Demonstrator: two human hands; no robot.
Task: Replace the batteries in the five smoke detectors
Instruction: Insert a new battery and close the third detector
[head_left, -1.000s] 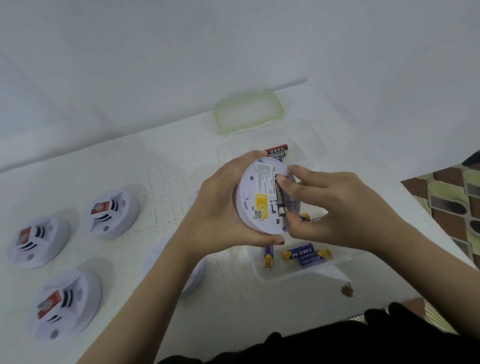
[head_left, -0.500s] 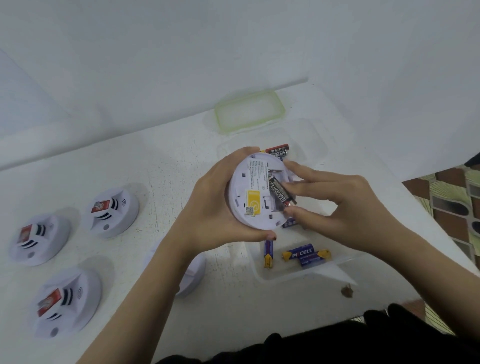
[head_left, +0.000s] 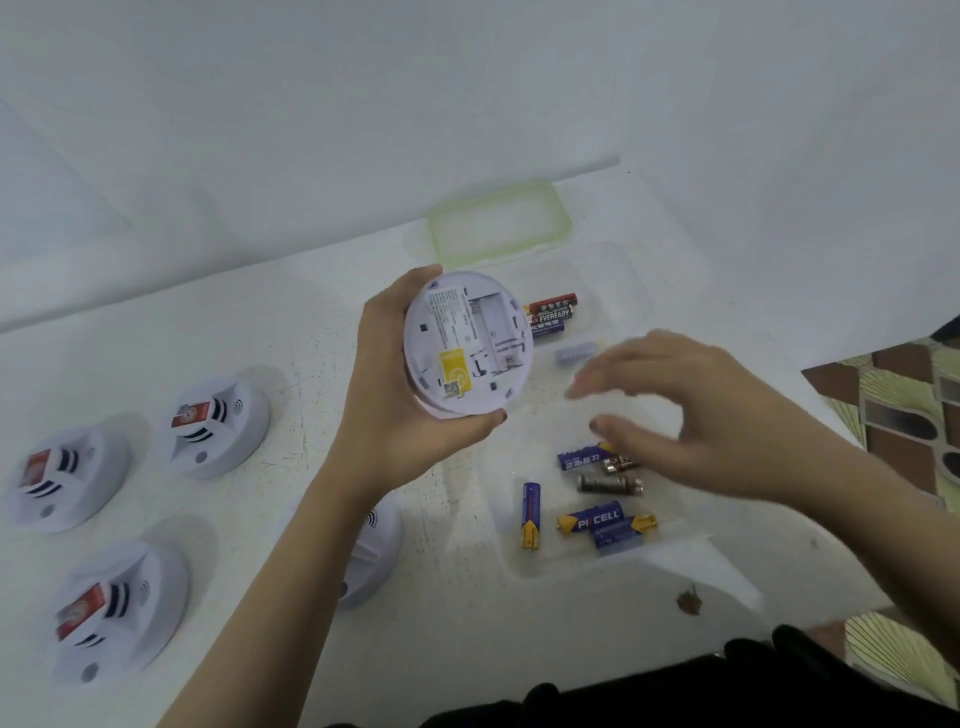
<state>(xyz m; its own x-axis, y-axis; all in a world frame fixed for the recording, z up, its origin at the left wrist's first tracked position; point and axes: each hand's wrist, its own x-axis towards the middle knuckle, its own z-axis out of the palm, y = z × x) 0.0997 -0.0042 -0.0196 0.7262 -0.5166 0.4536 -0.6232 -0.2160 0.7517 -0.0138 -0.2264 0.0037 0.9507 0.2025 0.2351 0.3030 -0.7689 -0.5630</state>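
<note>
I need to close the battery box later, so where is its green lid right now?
In the head view, the green lid lies flat on the white table at the far side against the wall, just behind the clear container holding the Eveready batteries.

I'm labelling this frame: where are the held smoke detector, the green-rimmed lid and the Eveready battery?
held smoke detector (head_left: 467, 345): head view, middle of its back.
green-rimmed lid (head_left: 500, 221): head view, clear centre panel.
Eveready battery (head_left: 554, 315): head view, printed label.

The right hand (head_left: 691, 415) has left the detector (head_left: 467, 343), its battery bay now empty, and hovers open over the tray (head_left: 623, 564).
</note>
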